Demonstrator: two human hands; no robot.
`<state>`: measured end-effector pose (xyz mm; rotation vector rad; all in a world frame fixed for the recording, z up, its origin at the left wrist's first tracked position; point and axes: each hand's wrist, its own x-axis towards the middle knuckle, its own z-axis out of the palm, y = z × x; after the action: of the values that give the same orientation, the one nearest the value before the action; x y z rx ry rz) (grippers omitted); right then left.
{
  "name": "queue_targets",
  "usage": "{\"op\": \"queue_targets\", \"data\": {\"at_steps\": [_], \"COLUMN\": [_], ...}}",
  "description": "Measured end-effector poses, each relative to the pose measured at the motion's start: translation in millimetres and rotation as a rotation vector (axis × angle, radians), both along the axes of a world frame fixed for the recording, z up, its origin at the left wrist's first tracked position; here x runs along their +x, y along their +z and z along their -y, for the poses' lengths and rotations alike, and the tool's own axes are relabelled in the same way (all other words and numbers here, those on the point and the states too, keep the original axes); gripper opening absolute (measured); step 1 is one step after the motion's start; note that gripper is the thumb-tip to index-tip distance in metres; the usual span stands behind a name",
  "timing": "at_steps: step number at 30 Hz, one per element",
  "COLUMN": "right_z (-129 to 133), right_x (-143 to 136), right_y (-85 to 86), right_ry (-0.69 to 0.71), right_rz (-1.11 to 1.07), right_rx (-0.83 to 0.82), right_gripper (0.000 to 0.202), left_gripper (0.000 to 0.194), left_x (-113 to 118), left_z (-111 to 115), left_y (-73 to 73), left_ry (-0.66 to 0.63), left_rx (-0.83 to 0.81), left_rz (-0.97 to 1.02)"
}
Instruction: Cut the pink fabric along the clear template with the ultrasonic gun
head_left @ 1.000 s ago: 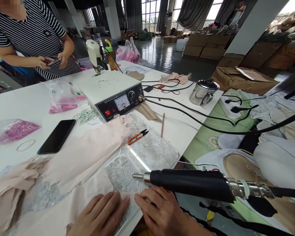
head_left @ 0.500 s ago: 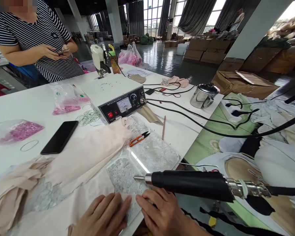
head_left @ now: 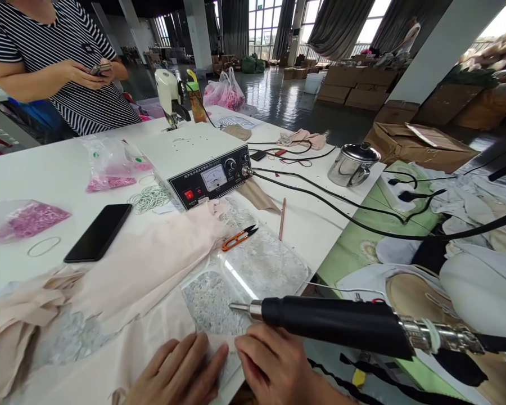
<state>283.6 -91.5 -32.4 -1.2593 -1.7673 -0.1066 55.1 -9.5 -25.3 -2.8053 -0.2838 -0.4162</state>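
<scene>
My left hand (head_left: 179, 371) lies on pale pink fabric (head_left: 147, 329), fingers stretched out and pressing it down. My right hand (head_left: 274, 360) is closed, thumb and fingertips pinching the edge of the same fabric, a strip of which runs between both hands. Directly above my right hand is a black ultrasonic handpiece (head_left: 337, 323). Its metal tip points left over the clear textured mat (head_left: 213, 295), and I cannot tell what supports it. Beyond the tip, orange thread snips (head_left: 238, 238) rest on a clear sheet (head_left: 270, 261).
A black control box (head_left: 211, 175) with a dial sits mid-table, cables trailing right. Around it are a phone (head_left: 99, 232), elastic bands (head_left: 149, 198), a bag of pink pieces (head_left: 29, 221) and a steel mug (head_left: 352, 164). White padded garments (head_left: 472, 275) are piled right. A person stands opposite.
My right fingers have drawn closer together and shifted slightly right at the fabric edge. The handpiece's rear end appears a little lower. My left hand stays almost where it was.
</scene>
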Motion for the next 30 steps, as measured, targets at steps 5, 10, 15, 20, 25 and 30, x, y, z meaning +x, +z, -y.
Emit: {"op": "queue_targets", "data": {"at_steps": [5,10,15,20,25,30], "right_z": [-7.2,-12.4,-11.0,-10.2,-12.1,-12.2], "right_x": [-10.9,-15.3,-12.9,-12.7,-12.3,-15.3], "right_y": [2.6,3.2,10.3,15.9,18.8,17.8], "right_ry": [-0.041,-0.042,-0.027,-0.036,-0.043,-0.107], "right_rz": [-0.045,0.001,0.062,0.094,0.102,0.143], "right_rx": [-0.037,-0.125,-0.289,-0.448,-0.506,-0.465], "right_gripper": [0.013,0.017,0.019,0.018,0.020,0.017], "left_gripper": [0.044,0.044,0.043,0.041,0.040,0.039], "left_x": [1.8,-1.1,-4.4,-4.2,-5.6,-8.1], "left_z": [-0.6,0.9,2.4,1.4,0.8,2.0], "left_y": [4.7,1.6,-7.8,-10.9,-10.3,-13.3], "left_ry": [-0.016,-0.026,0.003,0.020,0.011,0.019], "left_rx": [0.019,-0.001,-0.048,-0.048,-0.066,-0.095], "left_rz": [0.012,0.015,0.050,0.080,0.078,0.097]}}
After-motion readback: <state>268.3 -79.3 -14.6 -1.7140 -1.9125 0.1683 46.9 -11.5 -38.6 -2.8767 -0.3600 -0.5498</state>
